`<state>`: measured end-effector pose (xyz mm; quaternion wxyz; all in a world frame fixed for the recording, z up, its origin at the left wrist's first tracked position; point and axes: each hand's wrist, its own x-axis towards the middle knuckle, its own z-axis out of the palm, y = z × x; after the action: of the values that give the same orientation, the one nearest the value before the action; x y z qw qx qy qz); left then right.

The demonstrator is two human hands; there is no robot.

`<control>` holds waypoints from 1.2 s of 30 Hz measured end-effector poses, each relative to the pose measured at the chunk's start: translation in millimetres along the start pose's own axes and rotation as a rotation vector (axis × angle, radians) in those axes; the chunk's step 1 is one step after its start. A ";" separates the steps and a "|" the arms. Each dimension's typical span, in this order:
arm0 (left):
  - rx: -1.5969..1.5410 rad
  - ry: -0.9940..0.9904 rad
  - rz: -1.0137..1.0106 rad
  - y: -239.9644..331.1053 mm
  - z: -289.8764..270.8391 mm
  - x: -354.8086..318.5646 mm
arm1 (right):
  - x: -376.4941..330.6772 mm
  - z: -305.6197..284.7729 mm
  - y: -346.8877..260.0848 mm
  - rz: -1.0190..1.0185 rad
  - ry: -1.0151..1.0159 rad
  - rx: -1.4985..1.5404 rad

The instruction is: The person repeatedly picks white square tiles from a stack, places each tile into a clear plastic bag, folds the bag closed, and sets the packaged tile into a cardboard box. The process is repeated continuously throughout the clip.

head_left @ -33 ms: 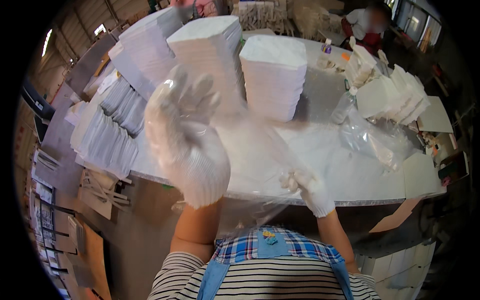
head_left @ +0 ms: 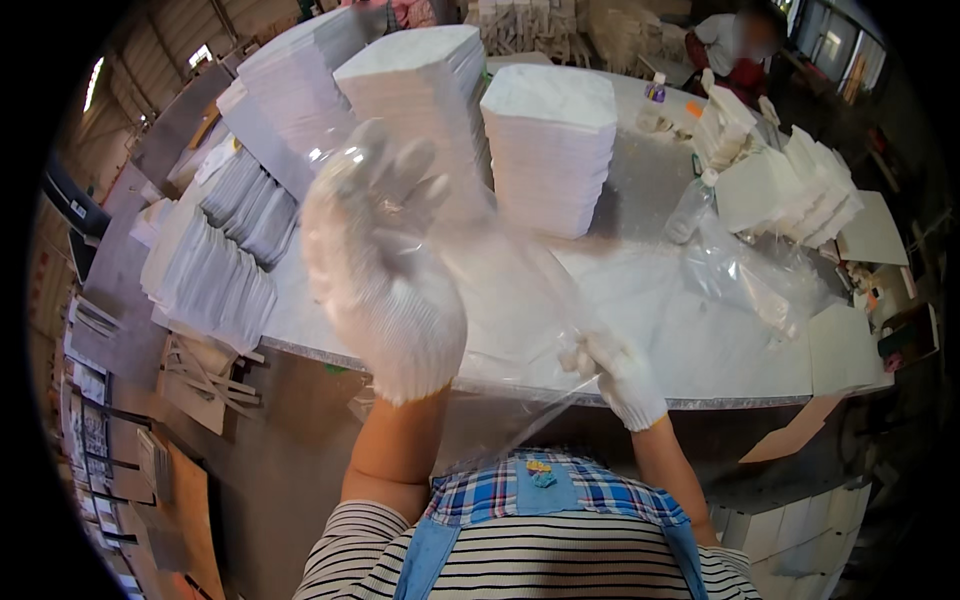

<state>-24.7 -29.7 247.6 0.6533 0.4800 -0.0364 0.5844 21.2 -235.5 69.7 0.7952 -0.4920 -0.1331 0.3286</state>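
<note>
Both my hands wear white knit gloves. My left hand is raised over the table, its fingers apart and bent a little; shiny clear film lies over its fingertips. From there a clear plastic bag stretches across to my right hand, whose fingers are closed on its edge by the table's front. A fold of the film hangs past the table edge towards my apron. Behind the bag stands a tall stack of white sheets with cut corners. The bag's far end is blurred.
More white stacks rise at the back left, with thinner bundled sheets below. At the right of the table lie crumpled clear bags, a plastic bottle and leaning white pieces. A person sits at the far right.
My left hand has shifted slightly right. The film below my right hand now forms a tighter, straighter edge running down towards my apron. The right hand keeps its grip.
</note>
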 end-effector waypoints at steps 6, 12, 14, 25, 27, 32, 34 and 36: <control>0.015 0.087 -0.270 -87.3 -10.3 -31.6 | 13.8 -0.8 58.4 0.196 0.191 -0.102; 0.307 -0.043 -0.698 -197.0 -63.3 -90.1 | -13.2 -14.8 119.0 0.460 0.265 0.167; 0.456 -0.053 -0.828 -223.7 -76.2 -107.8 | -25.0 -12.8 128.3 0.444 0.212 0.171; 0.237 -0.049 -1.244 -284.3 -81.7 -151.0 | -56.2 -47.8 117.9 0.420 -0.394 -0.060; 0.252 -0.035 -1.249 -285.9 -78.4 -161.1 | -60.1 -51.7 98.4 0.472 -0.431 -0.083; 0.223 -0.166 -1.219 -281.8 -70.2 -168.9 | -71.9 -80.5 108.3 0.405 -0.450 -0.224; 0.266 -0.296 -1.152 -281.1 -74.2 -171.7 | -73.6 -90.4 108.9 0.399 -0.442 -0.344; 0.289 -0.403 -1.063 -269.1 -75.0 -177.4 | -76.5 -106.7 121.7 0.403 -0.429 -0.364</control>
<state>95.9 -70.0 -57.9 0.7649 0.6182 0.1658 0.0730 -26.6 -323.1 -78.9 0.5676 -0.5619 -0.2538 0.5457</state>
